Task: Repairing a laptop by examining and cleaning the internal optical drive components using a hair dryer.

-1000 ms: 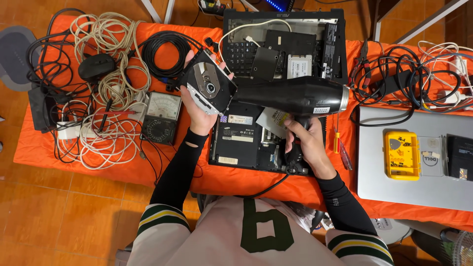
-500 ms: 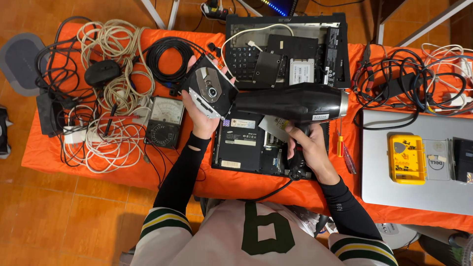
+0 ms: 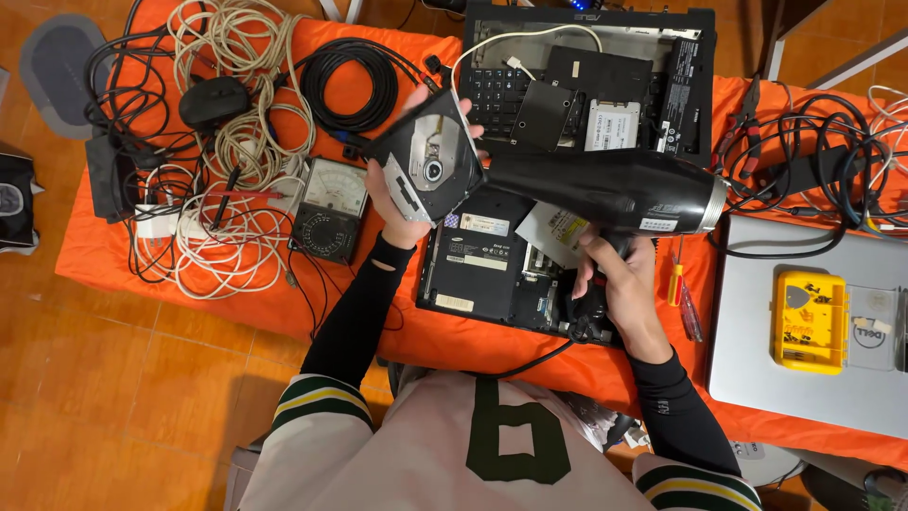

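My left hand (image 3: 409, 216) holds a black optical disc drive (image 3: 427, 159) tilted up above the table, its open inner side facing me. My right hand (image 3: 619, 284) grips the handle of a black hair dryer (image 3: 605, 192), whose nozzle points left at the drive and almost touches it. Below both lies an opened black laptop base (image 3: 482, 270) with its underside parts exposed.
An orange cloth (image 3: 236, 303) covers the table. On the left lie tangled white cables (image 3: 222, 151), a black cable coil (image 3: 355, 85) and an analog multimeter (image 3: 328, 208). Another opened laptop (image 3: 605, 66) lies behind. On the right: a silver laptop (image 3: 757, 360), a yellow bit case (image 3: 809, 322), screwdrivers (image 3: 683, 293) and black cables (image 3: 813, 161).
The drive in my left hand and the hair dryer stay together at about the same place; the view has shifted slightly. Both grips are unchanged.
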